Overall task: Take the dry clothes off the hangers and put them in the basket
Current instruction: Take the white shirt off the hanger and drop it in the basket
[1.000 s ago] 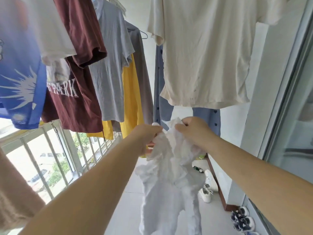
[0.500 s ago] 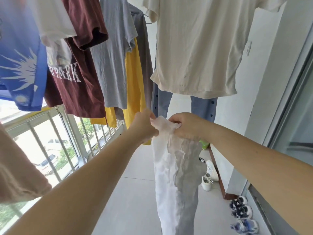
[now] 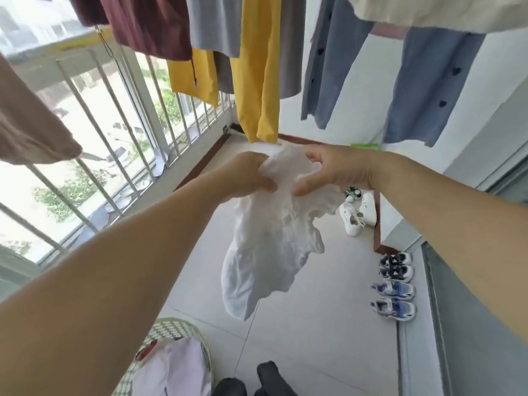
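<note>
Hands meet mid-air: my left hand (image 3: 251,178) and right hand (image 3: 334,170) both pinch a bunched white garment (image 3: 271,244), fingers curled tight, gathering it small so it drops into the basket (image 3: 171,330) near left below.

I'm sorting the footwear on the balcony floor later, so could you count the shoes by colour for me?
White sneakers: 2
Navy-and-white sneakers: 2
Blue-and-white sneakers: 2
Green-and-white shoe, partly hidden behind the right hand: 1
Total: 7 shoes visible
</note>
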